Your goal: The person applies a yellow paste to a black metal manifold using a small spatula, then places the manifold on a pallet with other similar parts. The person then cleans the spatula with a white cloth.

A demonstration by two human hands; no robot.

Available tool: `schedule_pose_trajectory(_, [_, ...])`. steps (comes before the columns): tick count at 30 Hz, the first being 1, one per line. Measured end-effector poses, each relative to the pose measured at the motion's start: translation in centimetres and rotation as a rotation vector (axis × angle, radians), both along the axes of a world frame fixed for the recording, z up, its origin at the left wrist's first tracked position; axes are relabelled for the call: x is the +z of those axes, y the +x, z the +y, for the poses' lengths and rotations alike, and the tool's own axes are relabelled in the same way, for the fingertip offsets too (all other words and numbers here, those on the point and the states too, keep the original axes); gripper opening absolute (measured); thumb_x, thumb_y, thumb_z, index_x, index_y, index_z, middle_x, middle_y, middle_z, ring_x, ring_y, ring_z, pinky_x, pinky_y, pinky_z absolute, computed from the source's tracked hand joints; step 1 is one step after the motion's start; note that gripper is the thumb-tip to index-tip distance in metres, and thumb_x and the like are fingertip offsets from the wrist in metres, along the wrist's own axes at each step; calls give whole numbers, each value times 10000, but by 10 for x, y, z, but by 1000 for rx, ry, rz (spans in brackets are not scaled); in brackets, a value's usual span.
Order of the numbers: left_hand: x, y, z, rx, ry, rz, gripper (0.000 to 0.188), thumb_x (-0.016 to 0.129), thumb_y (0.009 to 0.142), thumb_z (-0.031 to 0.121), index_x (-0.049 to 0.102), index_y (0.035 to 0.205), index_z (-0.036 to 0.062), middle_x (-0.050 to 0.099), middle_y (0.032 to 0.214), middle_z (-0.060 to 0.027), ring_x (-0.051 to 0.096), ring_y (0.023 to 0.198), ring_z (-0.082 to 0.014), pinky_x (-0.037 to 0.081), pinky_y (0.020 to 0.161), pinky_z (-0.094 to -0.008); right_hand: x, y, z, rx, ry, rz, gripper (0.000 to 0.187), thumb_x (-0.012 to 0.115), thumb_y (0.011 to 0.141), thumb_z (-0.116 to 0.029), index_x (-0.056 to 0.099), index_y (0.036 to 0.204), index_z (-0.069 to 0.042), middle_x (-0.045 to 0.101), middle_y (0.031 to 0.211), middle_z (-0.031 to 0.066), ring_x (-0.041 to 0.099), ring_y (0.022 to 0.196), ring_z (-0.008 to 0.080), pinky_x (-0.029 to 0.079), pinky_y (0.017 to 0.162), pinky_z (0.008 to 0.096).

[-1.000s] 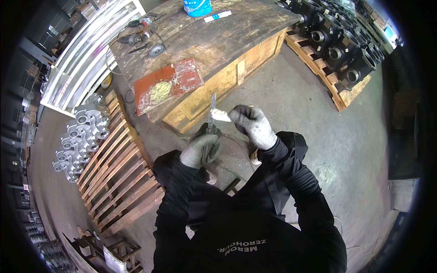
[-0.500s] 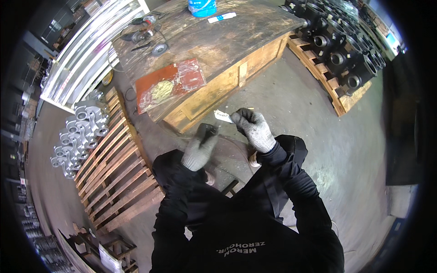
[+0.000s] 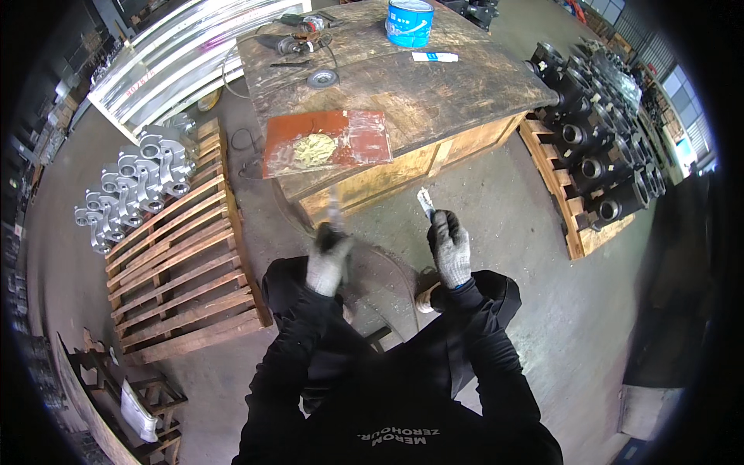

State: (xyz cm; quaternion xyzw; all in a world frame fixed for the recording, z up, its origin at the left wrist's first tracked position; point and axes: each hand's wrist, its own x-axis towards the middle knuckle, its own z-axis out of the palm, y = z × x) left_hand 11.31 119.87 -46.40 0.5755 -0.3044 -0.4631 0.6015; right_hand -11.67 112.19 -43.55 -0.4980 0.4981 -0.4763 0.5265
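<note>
My right hand (image 3: 451,246), in a grey glove with dark fingers, is closed around a small putty knife (image 3: 425,201). Whitish paste coats its blade, which points up and away from me. My left hand (image 3: 328,262), gloved the same way, is closed on a thin, pale blade-like tool (image 3: 334,206) smeared by motion, so its exact kind is unclear. Both hands are raised over my knees, apart from each other. Beyond the left one, a reddish-brown board (image 3: 360,136) lies on the workbench's near corner, bearing a heap of pale yellow putty (image 3: 315,149).
On the wooden workbench (image 3: 434,93) stand a blue tub (image 3: 409,25), a white tube (image 3: 435,57), a grinding disc (image 3: 322,78) and an angle grinder (image 3: 293,45). A wooden pallet (image 3: 182,271) with silver castings (image 3: 139,182) is at left; black castings (image 3: 593,147) sit on another pallet at right.
The view has shifted, bringing the tub fully in. The right hand's putty knife has swung from pointing left to pointing up. My left hand now holds its blade-like tool upright.
</note>
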Motion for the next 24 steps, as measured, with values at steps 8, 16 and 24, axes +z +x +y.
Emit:
schedule_pose_trajectory(8, [18,50,-6,230,35,58,213,722,888,110,634,1070,43,569,729,-5,522,564,-107,402,506,-268,-4,25,4,81,-21,-75,223,582,1055,-214,603,1177,-28,506,738,-48,439,649,45,376,564,236])
schedule_pose_trajectory(16, [24,63,-17,451,5,139,106,663,921,174,581,868,133,467,637,29,451,491,-108,349,432,-264,-47,18,-11,32,241,-60,288,536,1059,-293,656,1092,-33,495,676,-33,444,571,76,369,518,266])
schedule_pose_trajectory(24, [8,112,-37,473,-124,287,284,571,956,179,452,698,165,363,585,34,360,493,-114,294,465,-287,-72,22,-9,78,384,-159,301,555,1052,-297,658,1066,-15,577,685,11,537,561,102,429,516,262])
